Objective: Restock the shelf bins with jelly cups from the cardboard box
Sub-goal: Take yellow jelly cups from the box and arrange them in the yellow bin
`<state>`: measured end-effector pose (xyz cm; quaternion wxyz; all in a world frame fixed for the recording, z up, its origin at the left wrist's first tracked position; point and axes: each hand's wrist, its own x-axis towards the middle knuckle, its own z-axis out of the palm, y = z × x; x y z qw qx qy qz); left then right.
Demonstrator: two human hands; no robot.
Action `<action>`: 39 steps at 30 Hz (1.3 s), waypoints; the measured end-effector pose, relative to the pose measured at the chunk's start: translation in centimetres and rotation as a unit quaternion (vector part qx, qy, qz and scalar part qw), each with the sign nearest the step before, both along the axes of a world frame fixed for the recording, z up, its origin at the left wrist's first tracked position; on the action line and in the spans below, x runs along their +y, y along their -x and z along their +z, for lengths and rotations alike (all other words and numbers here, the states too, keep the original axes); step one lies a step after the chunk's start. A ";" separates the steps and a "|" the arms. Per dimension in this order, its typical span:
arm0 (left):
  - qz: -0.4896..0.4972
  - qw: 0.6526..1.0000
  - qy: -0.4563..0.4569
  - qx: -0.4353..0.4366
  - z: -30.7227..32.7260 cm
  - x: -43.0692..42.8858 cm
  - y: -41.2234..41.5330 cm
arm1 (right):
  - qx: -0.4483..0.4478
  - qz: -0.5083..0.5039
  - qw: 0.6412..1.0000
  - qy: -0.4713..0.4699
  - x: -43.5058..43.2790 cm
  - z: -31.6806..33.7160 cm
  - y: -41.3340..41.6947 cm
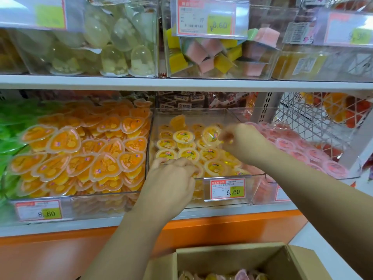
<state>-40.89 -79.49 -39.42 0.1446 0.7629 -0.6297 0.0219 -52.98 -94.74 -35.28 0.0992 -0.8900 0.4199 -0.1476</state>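
Well left of the middle bin (193, 112), a clear tub with a low front wall, green jelly packs (9, 138) crowd the frame edge. Just left of the middle bin stands a bin heaped high with heart-shaped orange jelly cups (80, 154), with an 8.60 price tag (39, 212) on its front. Above and left of the middle bin, on the upper shelf (181, 82), another bin holds clear dome-shaped jellies (113, 47).

The left hand (171, 178) reaches over the middle bin's front left corner, knuckles up, fingers curled down onto the round yellow jelly cups (185, 153) there. The back of the hand hides whether they grip any cup. These round cups lie in rows across the middle bin's floor, lids up, in a shallow layer. Straight above the middle bin, an upper-shelf bin holds pink and yellow square cups (212, 51). On the middle bin's front wall hangs a 6.60 price tag (227, 189).

Toward the middle bin's back right, the right hand (244, 142) hovers over the pile. Its thumb and fingertips pinch the rim of a raised jelly cup (211, 136), which is tilted with its lid facing the camera. Below the middle bin, at the frame's bottom edge, the cardboard box (232, 257) stands open, with yellow and pink cups (242, 276) showing inside. Just right of the middle bin, a bin is piled with round pink jelly cups (298, 147).
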 end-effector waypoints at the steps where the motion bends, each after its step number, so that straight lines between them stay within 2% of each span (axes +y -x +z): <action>1: 0.000 1.000 0.002 0.000 0.0 0.0 0.0 | -0.022 -0.003 1.000 0.015 -0.5 -0.1 -0.4; 6: -0.003 1.000 0.007 0.015 0.0 -0.1 -0.1 | -0.085 -0.063 0.994 -0.032 -2.2 -2.4 -2.5; 11: -0.013 0.999 0.022 0.026 0.1 -0.1 -0.4 | -0.143 -0.086 0.985 0.042 -2.9 -3.3 -3.2; 14: -0.024 0.997 0.058 0.048 0.0 -0.4 -0.6 | -0.216 -0.068 0.971 0.073 -2.5 -2.1 -2.6; 17: -0.014 0.985 0.133 0.111 0.2 -0.8 -0.5 | -0.239 -0.011 0.966 0.093 -1.3 -0.3 -0.7; 21: -0.011 0.944 0.211 0.254 1.4 -1.6 0.9 | -0.188 0.084 0.978 0.028 0.9 0.9 2.8; 23: -0.017 0.931 0.193 0.309 2.2 -2.3 2.0 | -0.160 0.106 0.981 0.013 1.6 0.8 4.0; 29: 0.005 0.945 0.142 0.295 2.5 -6.2 4.2 | -0.137 0.102 0.985 0.039 1.0 0.8 5.3; 34: 0.056 0.951 0.067 0.297 2.7 -8.9 4.9 | -0.096 0.058 0.989 0.094 -1.6 -0.1 8.2; 39: 0.085 0.951 -0.013 0.296 2.4 -10.9 5.4 | -0.077 0.074 0.993 0.048 -1.5 -1.5 10.0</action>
